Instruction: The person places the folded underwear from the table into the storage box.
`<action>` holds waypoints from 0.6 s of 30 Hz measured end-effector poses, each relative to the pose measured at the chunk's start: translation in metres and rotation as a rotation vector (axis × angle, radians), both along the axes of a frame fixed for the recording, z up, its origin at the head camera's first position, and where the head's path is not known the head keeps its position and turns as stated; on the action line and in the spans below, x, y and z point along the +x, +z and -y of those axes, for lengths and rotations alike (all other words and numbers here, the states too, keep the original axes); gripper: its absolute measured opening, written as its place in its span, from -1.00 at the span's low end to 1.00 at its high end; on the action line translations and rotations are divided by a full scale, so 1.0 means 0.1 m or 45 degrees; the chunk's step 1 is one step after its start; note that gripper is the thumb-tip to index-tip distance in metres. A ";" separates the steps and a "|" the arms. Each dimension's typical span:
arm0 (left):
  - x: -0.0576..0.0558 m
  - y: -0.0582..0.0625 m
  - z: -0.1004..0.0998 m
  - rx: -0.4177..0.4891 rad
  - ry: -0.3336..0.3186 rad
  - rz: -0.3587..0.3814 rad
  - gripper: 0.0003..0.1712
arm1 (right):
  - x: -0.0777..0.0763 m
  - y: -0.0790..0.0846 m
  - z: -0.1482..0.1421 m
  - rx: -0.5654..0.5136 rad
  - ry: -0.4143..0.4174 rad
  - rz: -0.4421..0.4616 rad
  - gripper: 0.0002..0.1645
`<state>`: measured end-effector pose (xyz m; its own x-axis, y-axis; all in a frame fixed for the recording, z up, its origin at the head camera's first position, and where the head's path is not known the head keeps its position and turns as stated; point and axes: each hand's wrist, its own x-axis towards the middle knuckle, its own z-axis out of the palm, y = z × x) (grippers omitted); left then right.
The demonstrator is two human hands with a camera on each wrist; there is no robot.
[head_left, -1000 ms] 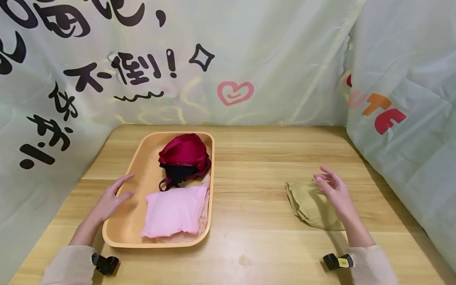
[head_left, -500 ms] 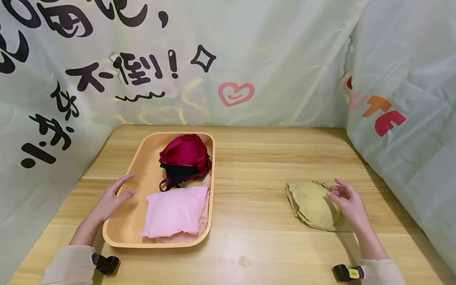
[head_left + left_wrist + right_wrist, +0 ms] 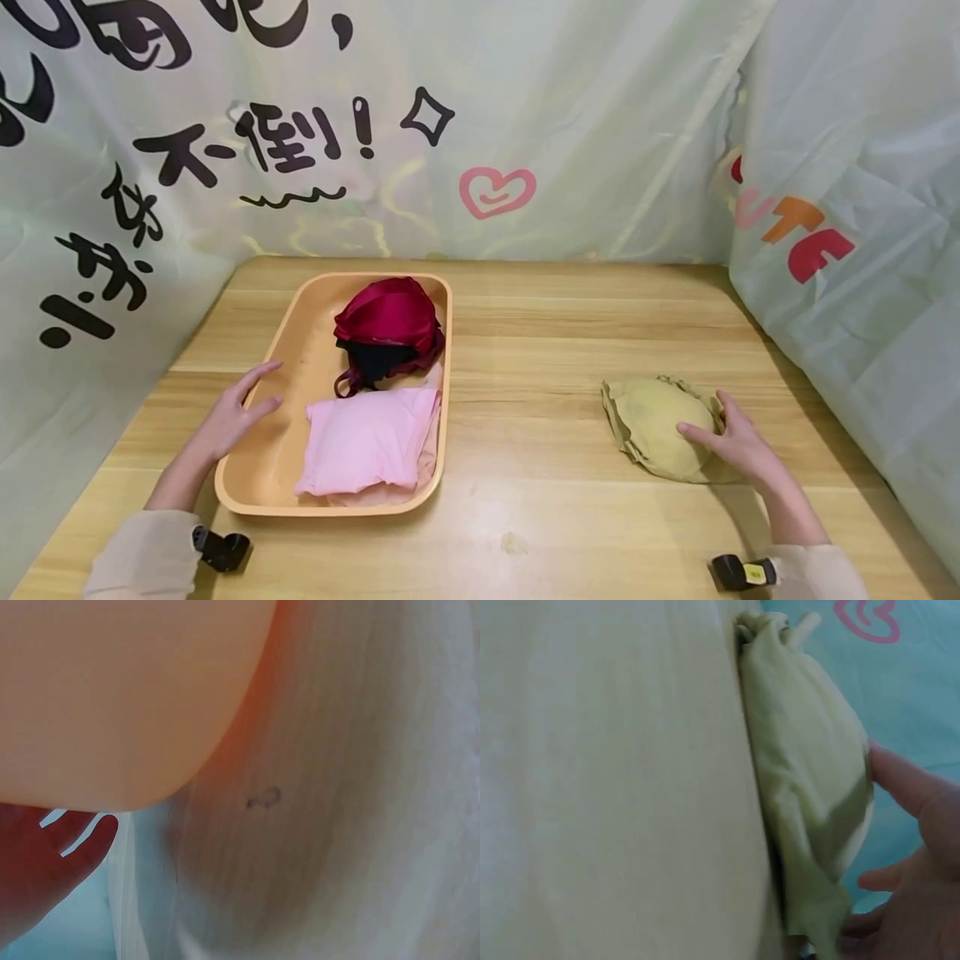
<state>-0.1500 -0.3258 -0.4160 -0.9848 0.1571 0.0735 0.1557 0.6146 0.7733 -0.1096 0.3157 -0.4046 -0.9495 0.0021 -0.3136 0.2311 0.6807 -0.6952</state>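
Observation:
An olive-green bra (image 3: 663, 425), folded into a dome with a ruffled edge, lies on the right of the table. My right hand (image 3: 746, 437) is at its right end, thumb over the dome and fingers along the far side. The right wrist view shows a digit touching the bulge of the bra (image 3: 817, 757), with other fingers low by its end. My left hand (image 3: 228, 421) lies at the left rim of an orange tray (image 3: 285, 350), thumb and fingers spread apart. In the left wrist view, the tray wall (image 3: 112, 712) hides part of this hand's fingers.
Inside the tray are a dark red satin bra (image 3: 390, 312) with black lining and a strap, and a folded pink garment (image 3: 367, 442) over paler pink cloth. Printed cloth curtains (image 3: 600, 167) enclose the wooden table (image 3: 525, 350) at the back and sides.
My right hand has moved right and toward me off the top of the olive-green bra, then lowered to its right end. The bra's dome shows more. My left hand has stayed at the tray.

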 end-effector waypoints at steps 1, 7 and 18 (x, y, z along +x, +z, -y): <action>0.00 0.00 0.00 0.000 0.002 0.000 -0.37 | -0.01 0.00 0.00 0.009 0.017 0.013 0.22; 0.00 0.01 0.01 0.000 0.006 -0.015 -0.37 | -0.14 -0.02 0.09 0.030 0.078 0.028 0.34; -0.01 -0.01 0.00 0.005 0.005 0.005 -0.36 | -0.24 -0.01 0.15 -0.008 0.133 0.071 0.18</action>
